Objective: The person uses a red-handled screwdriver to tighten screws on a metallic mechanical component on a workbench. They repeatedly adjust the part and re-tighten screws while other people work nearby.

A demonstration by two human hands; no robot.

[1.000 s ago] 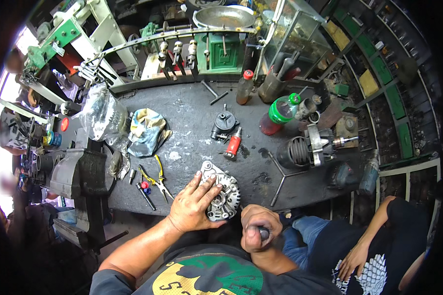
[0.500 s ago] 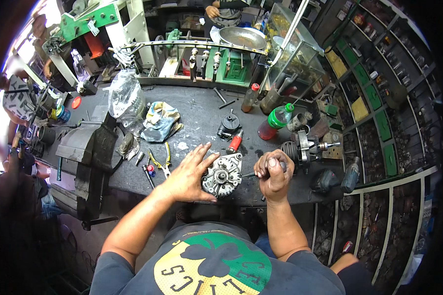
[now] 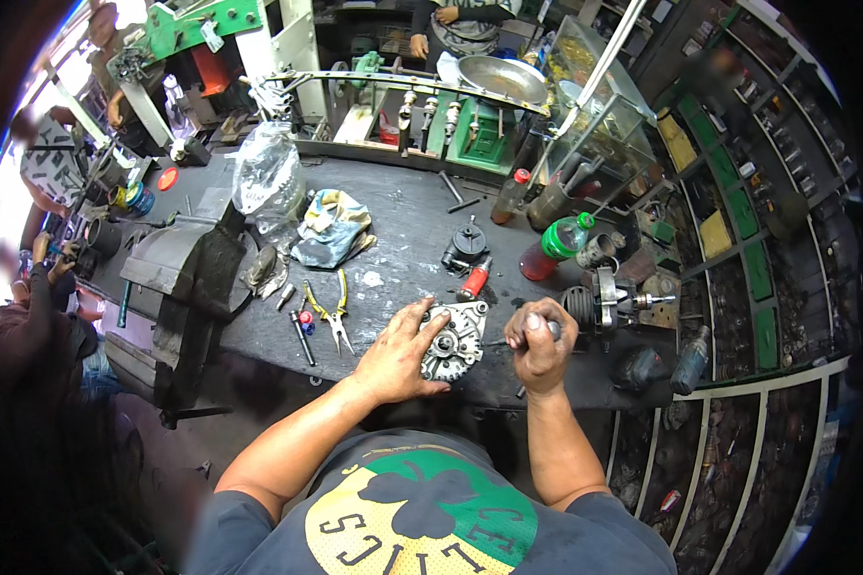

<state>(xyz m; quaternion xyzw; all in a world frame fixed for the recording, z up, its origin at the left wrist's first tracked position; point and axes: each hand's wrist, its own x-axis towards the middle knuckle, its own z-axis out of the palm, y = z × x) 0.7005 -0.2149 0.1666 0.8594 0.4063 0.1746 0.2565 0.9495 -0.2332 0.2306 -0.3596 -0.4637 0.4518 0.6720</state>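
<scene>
From where I stood, the round housing [image 3: 453,347] lay on the bench [image 3: 403,251], the spread left hand [image 3: 393,355] touching its left side; the right hand [image 3: 540,347], apart rightward, gripped a tool [image 3: 553,329], shaft pointing left.

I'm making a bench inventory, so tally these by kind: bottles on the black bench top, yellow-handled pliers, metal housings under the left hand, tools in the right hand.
Red-capped bottle and green-capped bottle: 2
Yellow-handled pliers: 1
Metal housing under left hand: 1
Tool in right hand: 1
Total: 5
</scene>
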